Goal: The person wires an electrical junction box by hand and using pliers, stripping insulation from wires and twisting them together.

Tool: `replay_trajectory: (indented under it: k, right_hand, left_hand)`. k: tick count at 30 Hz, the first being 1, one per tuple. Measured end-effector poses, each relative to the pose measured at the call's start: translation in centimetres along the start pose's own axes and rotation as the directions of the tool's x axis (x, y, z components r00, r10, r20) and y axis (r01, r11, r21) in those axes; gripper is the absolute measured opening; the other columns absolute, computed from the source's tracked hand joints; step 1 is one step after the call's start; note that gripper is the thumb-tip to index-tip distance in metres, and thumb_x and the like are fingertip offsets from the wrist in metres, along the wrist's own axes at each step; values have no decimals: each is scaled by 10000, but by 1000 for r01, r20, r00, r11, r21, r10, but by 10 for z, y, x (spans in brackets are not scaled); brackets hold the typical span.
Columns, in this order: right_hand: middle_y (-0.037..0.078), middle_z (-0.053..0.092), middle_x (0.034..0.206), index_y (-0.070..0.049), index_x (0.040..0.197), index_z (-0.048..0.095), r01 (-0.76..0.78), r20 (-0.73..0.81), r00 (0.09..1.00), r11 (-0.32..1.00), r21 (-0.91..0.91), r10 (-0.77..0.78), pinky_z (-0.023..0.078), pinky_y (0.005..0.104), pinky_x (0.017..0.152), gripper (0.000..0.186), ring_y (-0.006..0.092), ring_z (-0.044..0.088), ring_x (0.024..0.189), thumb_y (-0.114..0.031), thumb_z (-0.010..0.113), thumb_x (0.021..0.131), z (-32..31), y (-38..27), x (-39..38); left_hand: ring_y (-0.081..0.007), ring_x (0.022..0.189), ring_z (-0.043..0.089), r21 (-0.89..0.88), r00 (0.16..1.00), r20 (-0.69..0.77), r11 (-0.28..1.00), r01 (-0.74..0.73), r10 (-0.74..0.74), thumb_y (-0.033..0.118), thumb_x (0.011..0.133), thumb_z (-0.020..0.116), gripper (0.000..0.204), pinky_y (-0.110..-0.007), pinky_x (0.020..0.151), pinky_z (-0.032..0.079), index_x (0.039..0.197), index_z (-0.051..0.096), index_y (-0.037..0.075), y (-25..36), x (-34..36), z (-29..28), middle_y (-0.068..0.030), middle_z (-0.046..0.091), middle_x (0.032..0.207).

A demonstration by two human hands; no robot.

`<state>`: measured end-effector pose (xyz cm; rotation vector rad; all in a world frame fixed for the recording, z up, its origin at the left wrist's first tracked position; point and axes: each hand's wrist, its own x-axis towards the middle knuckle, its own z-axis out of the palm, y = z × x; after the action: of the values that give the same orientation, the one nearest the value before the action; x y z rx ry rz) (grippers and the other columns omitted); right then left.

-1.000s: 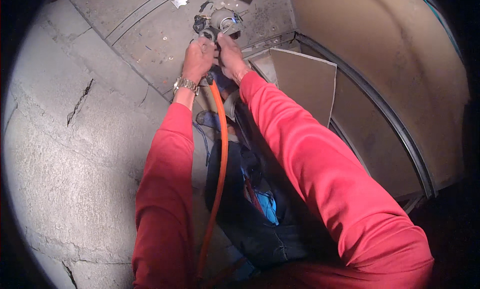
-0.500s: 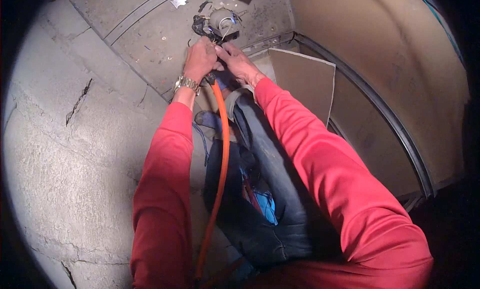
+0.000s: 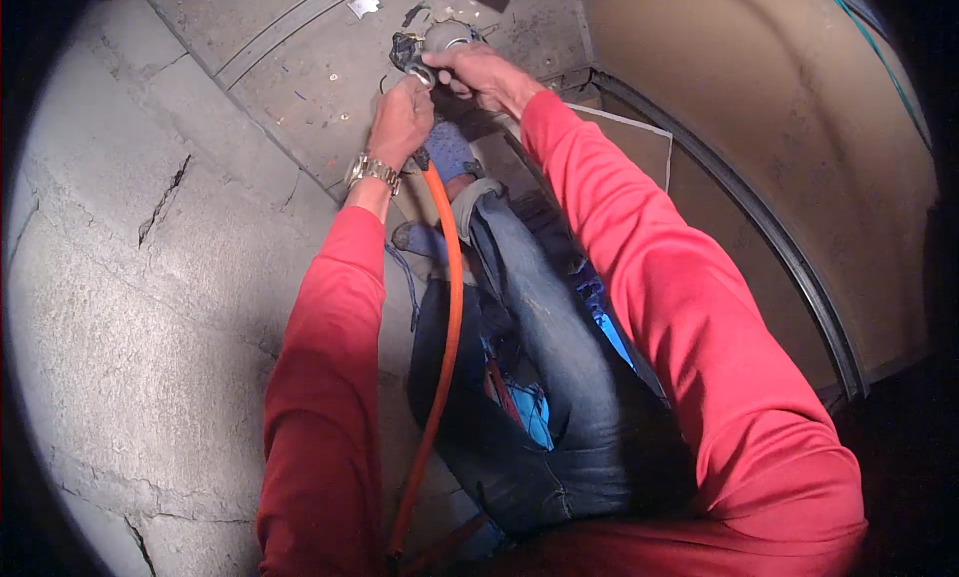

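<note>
My left hand (image 3: 402, 119), with a metal-band watch at its wrist, is closed at the upper end of an orange tube (image 3: 449, 277). Black wrapping (image 3: 421, 158) covers the tube where it enters the palm. From there the tube hangs down between my arms. Just above and to the right, my right hand (image 3: 478, 69) has its fingers bent and pinched together by a small greyish rounded piece. What exactly it grips is hidden. Against the hands lie a tangle of black wires or tape (image 3: 406, 49) and a grey round fitting (image 3: 447, 34), partly covered by the right hand.
Cracked concrete wall (image 3: 150, 307) runs along the left. A brown board (image 3: 759, 97) and a curved metal rail (image 3: 769, 242) bound the right side. Below the hands are my legs in jeans (image 3: 539, 307) and socked feet. A white scrap (image 3: 364, 4) and small debris lie at the far side.
My right hand has moved up and away from the left, toward the round fitting. Its forearm has lifted, uncovering a blue sock. The left hand has hardly moved.
</note>
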<state>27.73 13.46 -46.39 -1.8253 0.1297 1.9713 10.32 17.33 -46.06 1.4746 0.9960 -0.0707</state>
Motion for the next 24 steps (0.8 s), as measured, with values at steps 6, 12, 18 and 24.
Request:
replay_trajectory:
  k: [6, 12, 18, 24]
  right_hand:
    - [14, 549, 584, -99, 635, 591, 133, -335, 940, 974, 184, -65, 304, 330, 410, 362, 117, 447, 463, -266, 836, 842, 61, 8, 0]
    - [52, 642, 779, -40, 833, 642, 365, -587, 809, 791, 492, -9, 471, 341, 521, 256, 145, 580, 603, -231, 807, 877, 63, 66, 8]
    - [26, 617, 831, -79, 940, 641, 186, -269, 963, 783, 593, -25, 490, 301, 595, 346, 129, 584, 698, -422, 656, 981, 65, 63, -10]
    - [-24, 595, 817, -102, 939, 650, 107, 0, 994, 989, -100, -107, 457, 244, 647, 338, 81, 532, 717, -438, 650, 977, 16, 70, -25]
  left_hand:
    - [-449, 759, 649, 91, 997, -71, 996, -7, 14, 129, 920, 520, 162, -471, 676, 506, 925, 593, -14, -8, -14, -12, -282, 623, 789]
    - [-387, 785, 686, -126, 977, 147, 977, 171, -152, 134, 921, 530, 182, -441, 704, 522, 925, 616, -26, 7, -5, 5, -243, 662, 798]
    - [-335, 773, 703, -137, 978, 24, 968, 210, -209, 160, 930, 558, 193, -424, 699, 528, 935, 641, -14, 2, -12, -4, -212, 668, 762]
    - [-399, 908, 703, 49, 988, -154, 998, 32, -24, 195, 941, 575, 209, -472, 786, 532, 991, 675, 18, -13, -6, -2, -252, 701, 892]
